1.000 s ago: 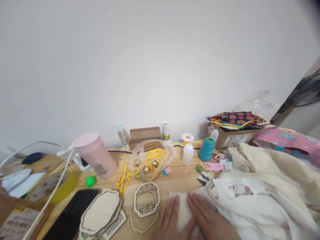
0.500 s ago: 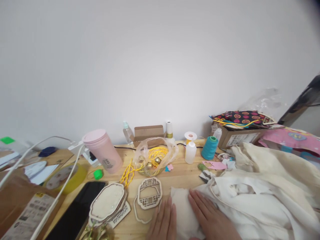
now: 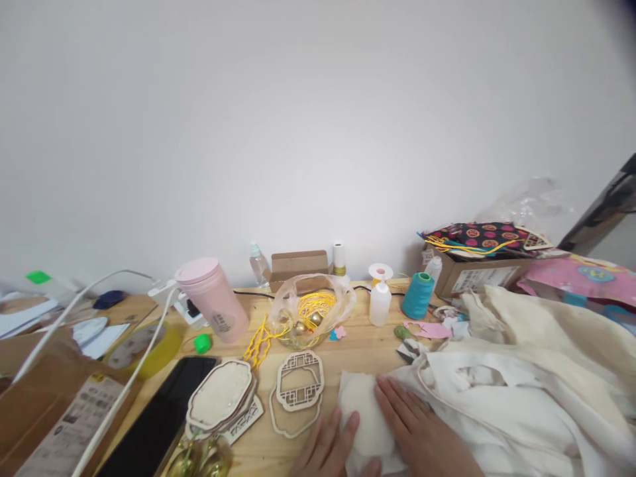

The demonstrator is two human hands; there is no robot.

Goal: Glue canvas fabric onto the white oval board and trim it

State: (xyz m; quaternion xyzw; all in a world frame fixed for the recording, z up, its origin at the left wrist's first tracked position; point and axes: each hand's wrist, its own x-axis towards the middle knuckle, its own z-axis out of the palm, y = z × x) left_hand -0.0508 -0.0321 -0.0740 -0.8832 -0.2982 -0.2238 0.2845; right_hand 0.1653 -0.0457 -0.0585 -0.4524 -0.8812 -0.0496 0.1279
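A small piece of white fabric (image 3: 365, 414) lies flat on the table, and a rounded outline shows on it. My right hand (image 3: 422, 430) rests flat along its right side, fingers straight and side by side. At its left edge is my left hand (image 3: 325, 447), fingers somewhat apart and the thumb near the bottom of the fabric. Neither hand is closed round anything. Left of the fabric are a wooden lattice frame (image 3: 300, 381) and a thin wooden outline frame (image 3: 297, 434) partly beneath it. A larger heap of white cloth (image 3: 501, 391) reaches under my right hand.
Farther left are a stack of cream plaques (image 3: 221, 395), a black phone (image 3: 159, 417) and a pink tumbler (image 3: 216, 301). Behind stand a bag of yellow cord and bells (image 3: 313, 311), a white bottle (image 3: 380, 305) and a teal thread cone (image 3: 417, 296). A cardboard box (image 3: 477, 275) is at right.
My left hand's fingers have spread and lifted a little, and more of the fabric's rounded outline shows. My right hand stays in place. The view has shifted slightly.
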